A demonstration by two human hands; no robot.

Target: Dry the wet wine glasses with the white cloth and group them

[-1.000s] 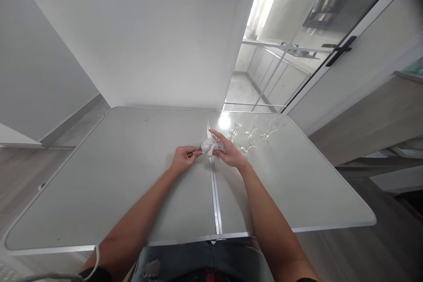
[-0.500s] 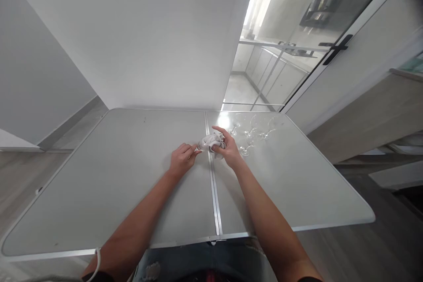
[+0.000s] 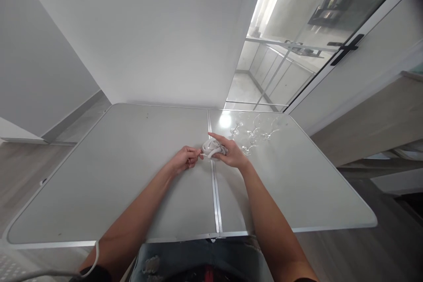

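Over the middle seam of a grey folding table [image 3: 132,176], my two hands meet around a small object. My right hand [image 3: 231,153] is closed around a bunched white cloth [image 3: 210,146] that wraps the object's end. My left hand [image 3: 185,159] pinches the thin part sticking out of the cloth on the left; it looks like a glass stem, but I cannot make it out clearly. Several clear wine glasses [image 3: 253,134] stand just behind my right hand, near the table's far edge.
A white wall rises behind the table. A glass sliding door [image 3: 297,44] with a black handle [image 3: 345,49] is at the back right, with a pale wooden counter [image 3: 380,110] to the right. A white cable [image 3: 95,257] hangs by my left forearm.
My hands stay together at the seam; my right hand's fingers have shifted over the cloth. The view has shifted slightly.
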